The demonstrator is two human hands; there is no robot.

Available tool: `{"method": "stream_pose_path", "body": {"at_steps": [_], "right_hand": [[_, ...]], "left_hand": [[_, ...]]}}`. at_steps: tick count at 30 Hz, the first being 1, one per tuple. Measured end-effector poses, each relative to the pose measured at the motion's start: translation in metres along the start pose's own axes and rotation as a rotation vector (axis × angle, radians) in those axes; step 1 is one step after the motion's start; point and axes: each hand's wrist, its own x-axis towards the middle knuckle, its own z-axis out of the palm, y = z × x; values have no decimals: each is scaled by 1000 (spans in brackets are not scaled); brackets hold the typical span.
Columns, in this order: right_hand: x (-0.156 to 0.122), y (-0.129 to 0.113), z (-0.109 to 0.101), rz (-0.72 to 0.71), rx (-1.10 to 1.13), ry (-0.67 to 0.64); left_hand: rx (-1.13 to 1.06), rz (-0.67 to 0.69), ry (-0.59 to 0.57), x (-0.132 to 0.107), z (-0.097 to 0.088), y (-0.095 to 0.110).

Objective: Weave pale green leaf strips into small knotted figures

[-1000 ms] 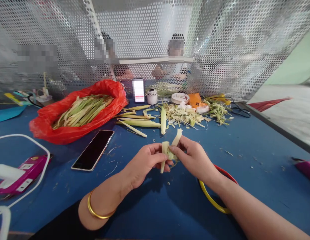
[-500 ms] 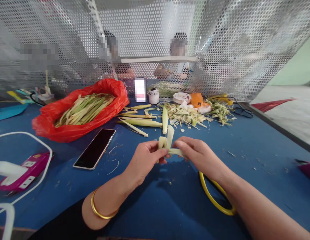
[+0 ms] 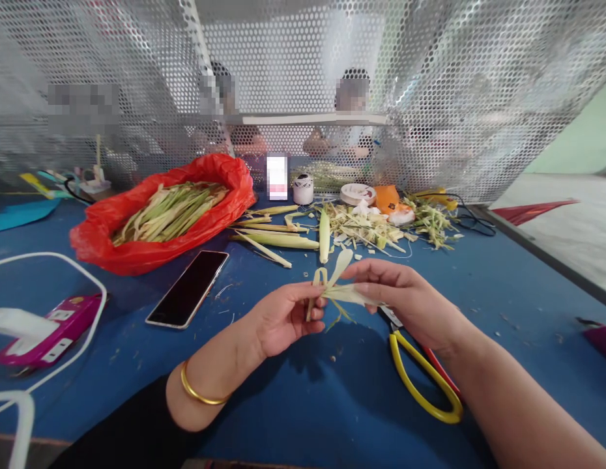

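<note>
Between my hands, above the blue table, is a piece of folded pale-green leaf strips [image 3: 339, 270] with a loop at its left and thin ends hanging below. My left hand [image 3: 288, 316] pinches it at the crossing, thumb over fingers. My right hand [image 3: 401, 293] grips the wide strip [image 3: 346, 293] that runs out to the right. Under my right wrist lie scissors [image 3: 401, 371] with yellow and red handles, their blades partly covered by the hand. Just beyond the hands, a single husk leaf [image 3: 324, 234] lies on the table.
A red plastic bag [image 3: 161, 257] full of long leaves stands left, with a phone [image 3: 188, 290] before it. A purple power strip [image 3: 53, 329] with a white cable is far left. Leaf scraps [image 3: 366, 225], a jar [image 3: 303, 189] and a round container [image 3: 358, 194] sit before the perforated metal screen [image 3: 293, 58].
My left hand has turned, so more of its fingers show. My right hand has shifted slightly right, with the strip now fanned wider. Thin ends and more of the scissors have come into view.
</note>
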Motion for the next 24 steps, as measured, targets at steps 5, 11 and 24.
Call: {"method": "stream_pose_path", "body": {"at_steps": [5, 11, 24], "right_hand": [[-2, -5, 0, 140, 239, -27], [2, 6, 7, 21, 68, 68], [1, 20, 24, -228, -133, 203]], "left_hand": [[255, 180, 94, -1, 2, -3], [382, 293, 165, 0, 5, -6], [474, 359, 217, 2, 11, -13]]}}
